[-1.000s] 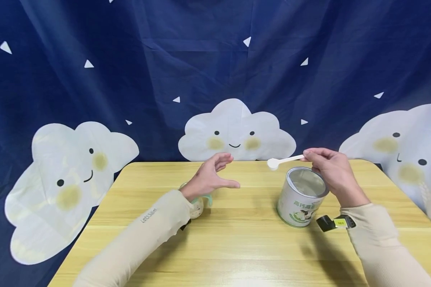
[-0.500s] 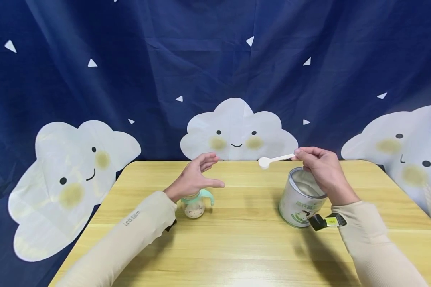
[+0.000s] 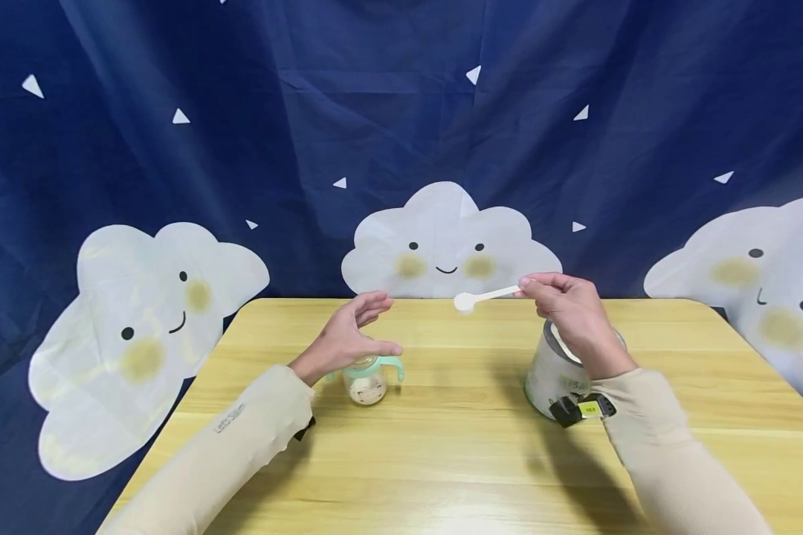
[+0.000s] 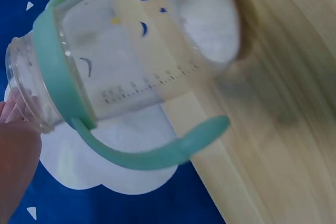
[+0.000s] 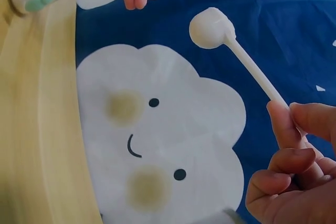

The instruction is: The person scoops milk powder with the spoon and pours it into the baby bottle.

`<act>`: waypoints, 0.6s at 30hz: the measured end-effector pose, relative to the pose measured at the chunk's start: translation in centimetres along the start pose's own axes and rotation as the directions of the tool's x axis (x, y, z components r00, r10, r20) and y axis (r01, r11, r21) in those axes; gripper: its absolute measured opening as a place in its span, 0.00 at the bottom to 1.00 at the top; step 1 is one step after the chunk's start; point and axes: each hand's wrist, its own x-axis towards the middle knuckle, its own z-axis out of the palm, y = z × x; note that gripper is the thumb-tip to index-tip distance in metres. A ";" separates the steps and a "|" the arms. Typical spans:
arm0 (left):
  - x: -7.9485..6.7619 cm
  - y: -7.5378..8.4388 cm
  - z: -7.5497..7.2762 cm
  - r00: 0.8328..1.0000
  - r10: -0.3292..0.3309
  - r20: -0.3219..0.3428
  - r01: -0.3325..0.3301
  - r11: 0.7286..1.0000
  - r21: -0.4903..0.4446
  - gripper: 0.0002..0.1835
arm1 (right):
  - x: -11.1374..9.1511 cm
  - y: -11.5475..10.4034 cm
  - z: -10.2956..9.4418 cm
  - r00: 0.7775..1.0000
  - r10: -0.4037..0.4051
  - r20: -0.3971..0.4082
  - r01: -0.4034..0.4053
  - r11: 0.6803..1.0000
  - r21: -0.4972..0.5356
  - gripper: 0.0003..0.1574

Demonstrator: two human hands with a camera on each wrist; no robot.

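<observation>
My right hand (image 3: 569, 316) pinches the handle end of a white measuring scoop (image 3: 465, 302) between thumb and fingers, up in the air over the table. The scoop's bowl (image 5: 211, 28) points left and looks heaped with white powder. Below that hand stands a round milk powder can (image 3: 554, 371), its open top partly covered by the hand. A clear baby bottle (image 3: 366, 388) with mint-green handles (image 4: 152, 153) stands upright at left. My left hand (image 3: 348, 334) is beside and above its neck, fingers extended and thumb apart, overlapping the bottle's top in the head view.
Everything stands on a light wooden table (image 3: 442, 453). A dark blue curtain (image 3: 401, 111) with smiling white clouds hangs behind its far edge. A wrist camera (image 3: 578, 409) on the right arm overlaps the can.
My right hand has carried the scoop left, away from above the can's far side. The left hand has also shifted left, revealing the bottle that the arm mostly covered.
</observation>
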 end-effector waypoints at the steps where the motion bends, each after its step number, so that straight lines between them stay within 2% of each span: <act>1: -0.1 -0.1 -0.1 1.000 0.000 0.000 0.000 1.000 0.004 0.48 | 0.0 0.0 0.2 1.000 0.000 0.002 0.000 1.000 -0.001 0.05; 8: -1.0 -0.8 -0.8 1.000 -0.008 -0.010 0.008 1.000 -0.015 0.48 | 0.3 0.2 1.5 1.000 -0.012 0.000 0.012 1.000 0.029 0.04; 13: -1.8 -1.2 -1.2 1.000 -0.004 -0.015 0.004 1.000 -0.022 0.47 | 0.3 0.0 2.2 1.000 0.003 0.001 -0.003 1.000 -0.004 0.16; 18: -2.4 -1.8 -1.6 1.000 0.001 -0.028 -0.001 1.000 0.007 0.47 | 0.4 0.3 3.0 1.000 0.001 -0.001 -0.001 1.000 0.013 0.11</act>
